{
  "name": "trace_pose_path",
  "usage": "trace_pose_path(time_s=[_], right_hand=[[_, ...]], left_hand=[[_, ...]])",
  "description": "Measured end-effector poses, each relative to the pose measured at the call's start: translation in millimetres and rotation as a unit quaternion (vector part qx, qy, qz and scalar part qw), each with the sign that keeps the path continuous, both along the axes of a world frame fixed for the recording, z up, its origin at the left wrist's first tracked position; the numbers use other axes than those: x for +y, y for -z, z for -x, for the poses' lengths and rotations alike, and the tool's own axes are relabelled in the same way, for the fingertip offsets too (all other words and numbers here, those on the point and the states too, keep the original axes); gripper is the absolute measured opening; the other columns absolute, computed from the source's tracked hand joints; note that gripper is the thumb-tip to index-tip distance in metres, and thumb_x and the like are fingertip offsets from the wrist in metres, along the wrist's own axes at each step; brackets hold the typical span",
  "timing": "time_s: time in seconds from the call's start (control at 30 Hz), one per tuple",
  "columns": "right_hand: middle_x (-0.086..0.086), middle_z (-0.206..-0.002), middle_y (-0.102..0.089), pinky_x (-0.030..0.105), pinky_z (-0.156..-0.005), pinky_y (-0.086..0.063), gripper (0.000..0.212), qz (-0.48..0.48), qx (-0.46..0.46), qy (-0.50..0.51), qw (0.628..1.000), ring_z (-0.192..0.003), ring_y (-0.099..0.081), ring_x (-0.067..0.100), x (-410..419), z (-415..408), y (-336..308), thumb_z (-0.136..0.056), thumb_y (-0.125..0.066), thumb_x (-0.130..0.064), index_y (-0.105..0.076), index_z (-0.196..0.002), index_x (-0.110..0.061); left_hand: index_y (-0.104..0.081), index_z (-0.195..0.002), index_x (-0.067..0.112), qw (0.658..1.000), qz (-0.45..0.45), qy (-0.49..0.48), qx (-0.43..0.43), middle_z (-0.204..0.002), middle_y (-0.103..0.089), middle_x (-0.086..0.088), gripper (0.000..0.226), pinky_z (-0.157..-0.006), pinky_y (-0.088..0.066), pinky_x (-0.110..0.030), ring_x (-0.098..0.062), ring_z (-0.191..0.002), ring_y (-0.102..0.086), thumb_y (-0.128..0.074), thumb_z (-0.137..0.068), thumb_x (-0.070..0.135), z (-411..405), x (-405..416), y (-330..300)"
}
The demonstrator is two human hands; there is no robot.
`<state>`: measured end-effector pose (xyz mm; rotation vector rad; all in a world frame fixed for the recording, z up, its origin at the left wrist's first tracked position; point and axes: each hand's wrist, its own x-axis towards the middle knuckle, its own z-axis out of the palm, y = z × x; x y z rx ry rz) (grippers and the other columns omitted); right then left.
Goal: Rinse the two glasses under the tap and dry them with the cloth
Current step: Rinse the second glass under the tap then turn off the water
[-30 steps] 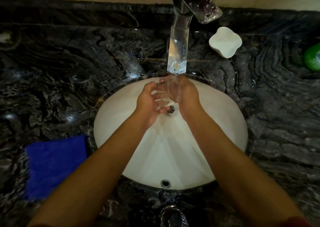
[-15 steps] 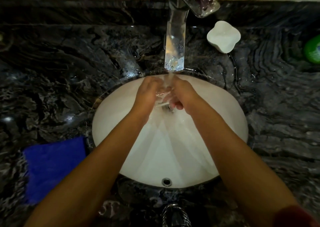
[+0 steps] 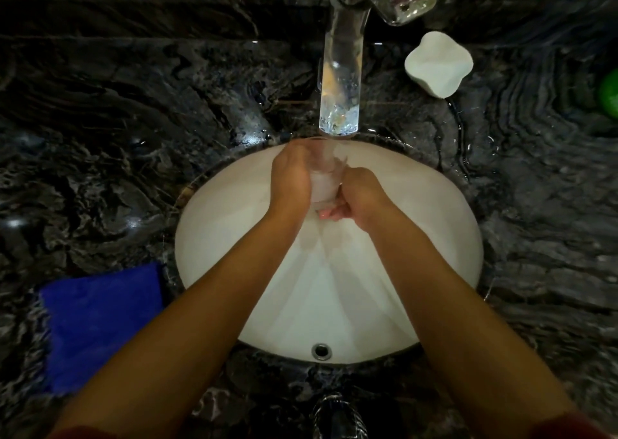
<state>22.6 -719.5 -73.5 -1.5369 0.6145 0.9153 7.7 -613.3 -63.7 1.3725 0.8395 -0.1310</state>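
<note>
Right now the glass (image 3: 323,179) stands roughly upright between both hands, its mouth up under the stream from the tap (image 3: 340,104); the left hand (image 3: 290,181) wraps its left side, the right hand (image 3: 359,196) curls round its base from the right and slightly nearer the body; so both grip it. Drying, I judge, comes next; the blue cloth (image 3: 100,321) lies well off to the left hand's side and nearer the body, making that hand the closer one. A second glass may be the blurred shape at the near edge; I cannot tell.
</note>
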Motion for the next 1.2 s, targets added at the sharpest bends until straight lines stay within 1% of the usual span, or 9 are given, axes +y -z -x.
trace_pose_path(time_s=[0.2,0.27,0.37,0.57,0.73,0.87,1.03,1.13,1.2], right_hand=[[-0.004,-0.097,-0.078,0.045,-0.078,-0.065,0.038,-0.080,-0.034,0.085,0.993,-0.085,-0.076,0.014,2.9,9.0,-12.7,-0.106,-0.043,-0.056,-0.067,-0.114,-0.029],[0.001,-0.114,-0.076,0.050,-0.090,-0.063,0.039,-0.057,-0.049,0.084,0.994,-0.101,-0.075,0.019,8.0,10.3,-12.0,-0.105,-0.046,-0.057,-0.068,-0.120,-0.028],[0.007,-0.107,-0.079,0.048,-0.098,-0.059,0.039,-0.045,-0.063,0.126,0.989,-0.102,-0.075,0.025,10.0,4.2,-11.6,-0.105,-0.048,-0.049,-0.074,-0.111,-0.021],[0.011,-0.108,-0.078,0.047,-0.101,-0.056,0.057,-0.117,-0.033,0.196,0.973,-0.106,-0.073,0.030,6.3,-8.1,-2.2,-0.102,-0.042,-0.055,-0.072,-0.124,-0.012],[0.005,-0.082,-0.078,0.034,-0.073,-0.058,0.047,-0.078,-0.028,0.201,0.976,-0.080,-0.075,0.025,11.2,-4.4,0.6,-0.103,-0.044,-0.052,-0.075,-0.094,-0.018],[0.008,-0.087,-0.074,0.035,-0.072,-0.055,0.047,-0.157,0.011,0.132,0.979,-0.076,-0.071,0.027,3.2,-12.7,-1.0,-0.100,-0.041,-0.046,-0.073,-0.098,-0.012],[0.019,-0.085,-0.067,0.041,-0.074,-0.055,0.062,-0.220,0.096,0.014,0.971,-0.077,-0.065,0.034,-9.1,-14.8,-7.2,-0.092,-0.047,-0.066,-0.073,-0.095,-0.010],[0.015,-0.089,-0.069,0.042,-0.078,-0.057,0.053,-0.203,0.090,0.064,0.973,-0.085,-0.068,0.034,-3.9,-16.6,-8.4,-0.091,-0.053,-0.062,-0.070,-0.102,-0.013],[0.014,-0.092,-0.073,0.044,-0.081,-0.057,0.040,-0.167,0.038,0.113,0.979,-0.092,-0.070,0.036,2.1,-14.4,-6.8,-0.093,-0.059,-0.051,-0.070,-0.104,-0.014]], left_hand=[[-0.070,-0.099,0.018,0.987,-0.143,0.072,-0.001,-0.096,-0.074,-0.002,0.039,-0.084,-0.057,-0.042,-0.020,-0.091,-0.070,-0.037,-0.102,0.039,-1.9,-1.5,1.4],[-0.067,-0.109,0.023,0.982,-0.153,0.111,0.009,-0.104,-0.072,0.001,0.046,-0.091,-0.056,-0.045,-0.018,-0.098,-0.069,-0.031,-0.104,0.051,-1.4,-2.9,-1.7],[-0.061,-0.121,0.024,0.977,-0.151,0.147,-0.017,-0.112,-0.070,0.001,0.052,-0.093,-0.056,-0.045,-0.016,-0.102,-0.068,-0.029,-0.101,0.060,8.6,-5.1,2.9],[-0.048,-0.143,0.019,0.923,-0.313,0.204,-0.088,-0.142,-0.050,-0.004,0.057,-0.110,-0.041,-0.042,-0.019,-0.132,-0.044,-0.042,-0.101,0.057,31.7,-9.2,15.4],[-0.058,-0.131,0.019,0.990,-0.038,0.129,0.028,-0.113,-0.072,0.000,0.049,-0.065,-0.055,-0.015,-0.010,-0.095,-0.072,-0.044,-0.103,0.056,20.3,-11.8,4.6],[-0.072,-0.114,0.023,0.990,0.066,0.116,0.042,-0.100,-0.079,0.000,0.033,-0.080,-0.059,-0.032,-0.015,-0.090,-0.077,-0.060,-0.098,0.049,10.5,-2.1,-4.4],[-0.070,-0.113,0.012,0.974,0.181,0.137,-0.007,-0.064,-0.058,-0.016,0.039,-0.045,-0.043,-0.020,-0.018,-0.042,-0.052,-0.071,-0.088,0.042,8.4,12.4,2.1],[-0.078,-0.102,0.013,0.980,0.190,0.064,-0.013,-0.095,-0.071,-0.024,0.022,-0.075,-0.059,-0.039,-0.037,-0.082,-0.069,-0.077,-0.085,0.028,5.9,6.5,-0.7],[-0.077,-0.093,0.009,0.990,0.139,0.017,0.002,-0.092,-0.078,-0.014,0.010,-0.079,-0.062,-0.041,-0.030,-0.086,-0.075,-0.074,-0.088,0.019,2.3,2.2,-6.4]])
